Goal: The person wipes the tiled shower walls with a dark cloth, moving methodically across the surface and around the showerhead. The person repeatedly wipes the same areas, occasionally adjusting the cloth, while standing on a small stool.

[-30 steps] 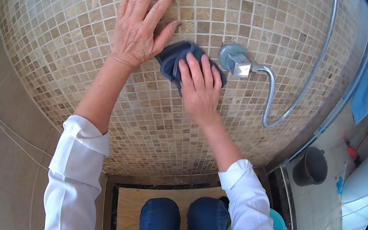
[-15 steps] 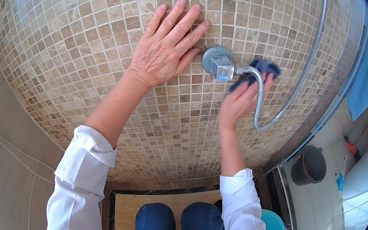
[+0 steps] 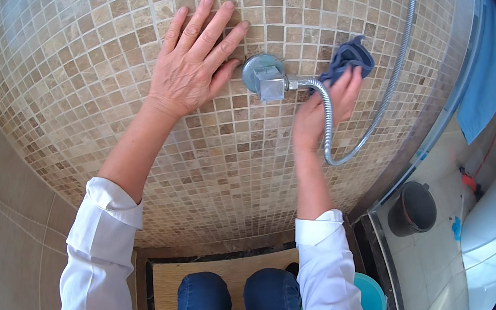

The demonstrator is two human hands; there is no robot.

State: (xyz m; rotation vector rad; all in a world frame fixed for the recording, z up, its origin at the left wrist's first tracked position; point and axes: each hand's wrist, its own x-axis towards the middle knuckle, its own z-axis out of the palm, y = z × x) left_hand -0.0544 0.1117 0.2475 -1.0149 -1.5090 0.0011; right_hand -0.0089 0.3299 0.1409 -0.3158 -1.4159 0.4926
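Observation:
Flat against the brown mosaic-tiled wall (image 3: 216, 150) lies my left hand (image 3: 189, 66), its fingers spread and holding nothing. Just right of its thumb, a chrome shower valve (image 3: 266, 79) with a round wall plate sticks out from the tiles. A ribbed metal shower hose (image 3: 328, 125) runs from the valve, loops down and climbs the wall on the right. Behind that loop, my right hand (image 3: 328, 106) presses a bunched dark blue cloth (image 3: 352, 56) against the tiles. Its fingers are closed on the cloth and slightly blurred.
A turquoise basin (image 3: 372, 302) stands by my right forearm, partly hidden by the sleeve. Beyond the glass panel's edge (image 3: 432, 159) are a dark grey bucket (image 3: 413, 209) and hanging blue towels (image 3: 484, 82). A wooden board (image 3: 170, 279) lies under my knees.
My right hand has moved the cloth upward on the wall. The view has shifted a little, so the valve and left hand appear further left; the left hand stays on the tiles.

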